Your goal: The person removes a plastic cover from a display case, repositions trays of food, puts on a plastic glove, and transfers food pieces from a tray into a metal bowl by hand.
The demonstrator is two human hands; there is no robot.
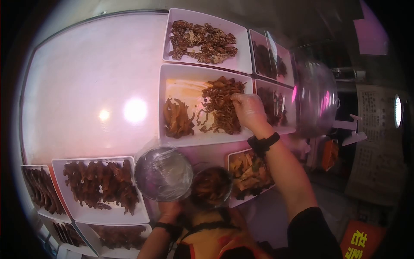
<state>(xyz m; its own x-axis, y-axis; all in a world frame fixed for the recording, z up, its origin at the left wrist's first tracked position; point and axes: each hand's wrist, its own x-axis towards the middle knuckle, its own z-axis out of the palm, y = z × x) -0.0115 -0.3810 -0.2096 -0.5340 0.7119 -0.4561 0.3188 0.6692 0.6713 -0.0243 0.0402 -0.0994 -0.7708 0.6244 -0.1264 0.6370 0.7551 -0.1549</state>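
Note:
My right hand [250, 110], in a thin clear glove, reaches into a white tray [179, 73]. Its fingers are pinched together at the edge of a pile of dark brown food strips [222, 103]; the very tips are partly hidden. A smaller heap of broader brown pieces [177, 118] lies at the tray's left side. Low in the view, my left hand [170, 209] grips a round metal bowl [163, 173] lined with clear plastic film, its fingers mostly hidden under the bowl. Right beside it is a second round bowl [211, 187] holding dark brown pieces.
Beyond stands a white tray of sesame-coated pieces [202, 42]. At right are covered trays [269, 56] and a curved clear cover [317, 97]. A tray of yellowish slices [250, 172] sits under my right forearm. Trays of brown meat [101, 185] line the lower left.

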